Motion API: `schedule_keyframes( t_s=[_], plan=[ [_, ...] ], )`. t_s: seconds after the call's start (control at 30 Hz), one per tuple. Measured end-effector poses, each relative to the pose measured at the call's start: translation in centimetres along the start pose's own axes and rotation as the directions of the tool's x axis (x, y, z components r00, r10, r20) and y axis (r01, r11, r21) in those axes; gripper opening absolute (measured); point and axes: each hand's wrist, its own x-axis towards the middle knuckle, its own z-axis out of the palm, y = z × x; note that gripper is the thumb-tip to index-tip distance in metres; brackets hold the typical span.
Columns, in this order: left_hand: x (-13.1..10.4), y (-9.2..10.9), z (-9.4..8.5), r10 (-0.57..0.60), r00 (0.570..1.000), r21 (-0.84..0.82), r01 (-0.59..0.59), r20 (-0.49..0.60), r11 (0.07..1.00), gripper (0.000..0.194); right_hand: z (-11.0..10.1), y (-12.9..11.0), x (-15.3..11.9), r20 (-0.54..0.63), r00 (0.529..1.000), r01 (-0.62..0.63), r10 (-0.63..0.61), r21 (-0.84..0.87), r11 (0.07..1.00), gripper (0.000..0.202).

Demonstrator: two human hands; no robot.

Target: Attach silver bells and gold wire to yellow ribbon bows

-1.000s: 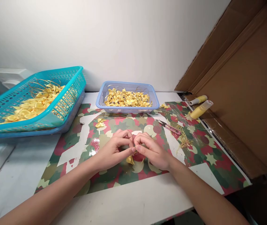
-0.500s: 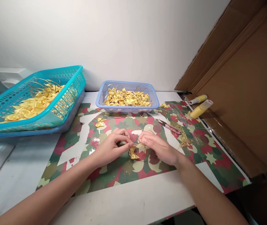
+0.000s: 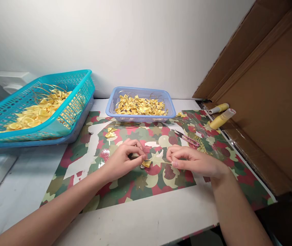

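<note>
My left hand (image 3: 132, 155) is closed in a pinch at a small yellow ribbon bow (image 3: 146, 164), which hangs just under the fingertips with a small round shiny piece (image 3: 142, 166) beside it. A thin gold cord (image 3: 161, 162) runs taut from there to my right hand (image 3: 187, 160), whose thumb and fingers pinch its other end. Both hands are low over the patterned sheet. Another yellow bow (image 3: 110, 132) lies behind my left hand. Pink-handled thread snips (image 3: 187, 138) rest behind my right hand, near a heap of gold cord scraps (image 3: 201, 145).
A blue basket (image 3: 141, 119) of yellow bows stands against the wall. At left, a turquoise basket (image 3: 84, 89) holds more bows. Two yellow spools (image 3: 222, 119) sit by the cardboard (image 3: 264, 102) at right. A torn camouflage-like sheet (image 3: 141, 184) covers part of the white table.
My right hand has moved right, away from my left, drawing the gold cord out straight between them. The bow has turned and risen slightly under my left fingers.
</note>
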Motion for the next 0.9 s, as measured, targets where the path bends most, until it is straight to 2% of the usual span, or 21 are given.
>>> schedule_keyframes(
  t_s=[0.1,0.17,0.2,0.23,0.3,0.33,0.37,0.43,0.5,0.57,0.6,0.63,0.77,0.83,0.9],
  plan=[
    [0.0,0.0,0.0,-0.009,1.000,-0.071,0.010,0.010,0.997,0.019,-0.3,0.8,-0.4,-0.067,0.991,-0.124,0.118,-0.098,0.987,0.041],
    [0.0,0.0,0.0,-0.003,1.000,-0.100,0.005,0.023,0.995,0.017,-0.1,1.3,-0.1,-0.220,0.962,-0.205,0.160,-0.197,0.959,0.037],
    [0.0,0.0,0.0,0.001,1.000,-0.106,0.002,0.026,0.994,0.017,0.2,1.5,0.2,-0.346,0.929,-0.226,0.132,-0.249,0.942,0.033],
    [0.0,0.0,0.0,0.004,1.000,-0.109,-0.001,0.028,0.994,0.017,0.6,1.5,0.5,-0.483,0.874,-0.232,0.063,-0.299,0.926,0.029],
    [0.0,0.1,0.1,0.007,1.000,-0.115,-0.004,0.024,0.993,0.017,1.5,1.3,1.3,-0.686,0.710,-0.174,-0.160,-0.391,0.904,0.020],
    [-0.1,0.2,0.1,0.006,1.000,-0.116,-0.004,0.021,0.993,0.018,2.0,1.1,1.7,-0.701,0.665,-0.105,-0.258,-0.429,0.897,0.018],
    [-0.1,0.2,0.0,0.004,1.000,-0.118,-0.002,0.018,0.993,0.018,2.5,0.9,2.0,-0.676,0.657,-0.022,-0.335,-0.461,0.887,0.017],
    [-0.1,0.3,0.0,-0.002,1.000,-0.121,0.004,0.015,0.993,0.018,3.4,0.6,2.4,-0.631,0.635,0.051,-0.447,-0.542,0.839,0.019],
    [-0.1,0.3,0.0,-0.010,1.000,-0.122,0.011,0.013,0.992,0.018,4.2,0.5,2.6,-0.671,0.564,0.044,-0.481,-0.557,0.829,0.021],
    [-0.1,0.3,0.0,-0.021,1.000,-0.120,0.022,0.009,0.992,0.019,5.0,0.7,2.8,-0.734,0.501,0.047,-0.459,-0.506,0.861,0.020],
    [-0.1,0.3,0.0,-0.026,1.000,-0.119,0.026,0.008,0.993,0.019,5.4,0.9,3.0,-0.743,0.504,0.062,-0.441,-0.478,0.876,0.019],
    [-0.2,0.3,-0.1,-0.030,1.000,-0.117,0.031,0.005,0.993,0.020,5.8,1.0,3.2,-0.729,0.532,0.076,-0.430,-0.465,0.882,0.019],
    [-0.2,0.4,-0.1,-0.017,1.000,-0.117,0.016,-0.012,0.993,0.021,7.1,1.5,4.1,-0.604,0.705,0.050,-0.372,-0.480,0.876,0.012],
    [-0.3,0.4,-0.1,-0.009,1.000,-0.110,0.007,-0.013,0.994,0.022,7.3,1.7,4.3,-0.572,0.748,0.028,-0.337,-0.481,0.876,0.004],
    [-0.3,0.4,-0.1,-0.003,1.000,-0.080,0.001,-0.025,0.997,0.021,7.1,1.8,4.3,-0.550,0.768,0.029,-0.327,-0.480,0.877,0.009]
  ],
)
